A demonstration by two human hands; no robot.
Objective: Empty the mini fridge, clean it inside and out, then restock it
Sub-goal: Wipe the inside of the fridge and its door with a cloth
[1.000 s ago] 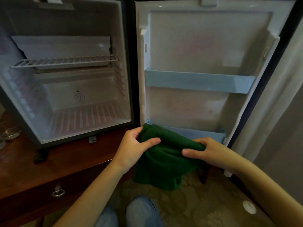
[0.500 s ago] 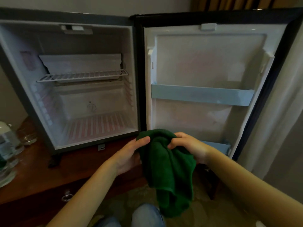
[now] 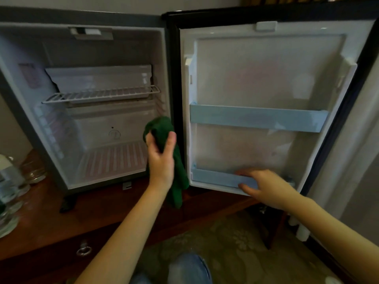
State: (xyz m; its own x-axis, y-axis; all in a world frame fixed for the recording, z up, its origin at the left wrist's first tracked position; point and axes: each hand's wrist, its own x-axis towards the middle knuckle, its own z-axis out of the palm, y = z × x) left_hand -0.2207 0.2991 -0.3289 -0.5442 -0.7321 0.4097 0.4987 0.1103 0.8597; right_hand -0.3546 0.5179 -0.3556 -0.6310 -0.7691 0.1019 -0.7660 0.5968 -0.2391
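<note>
Left hand was clamped on the bunched green cloth, its tail hanging below the wrist, right at the mini fridge opening. Right hand gripped the lower door rail, fingers over it, thumb on its front, likely steadying the open door. Risks: the tail snagging the wire shelf above the left hand, a hard pull popping the rail off, and an elbow knocking the bottles far left.

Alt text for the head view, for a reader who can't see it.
The left hand holds a green cloth up before the open, empty fridge, while the right hand grips the lower door rail. Bottles stand far left on the cabinet.
</note>
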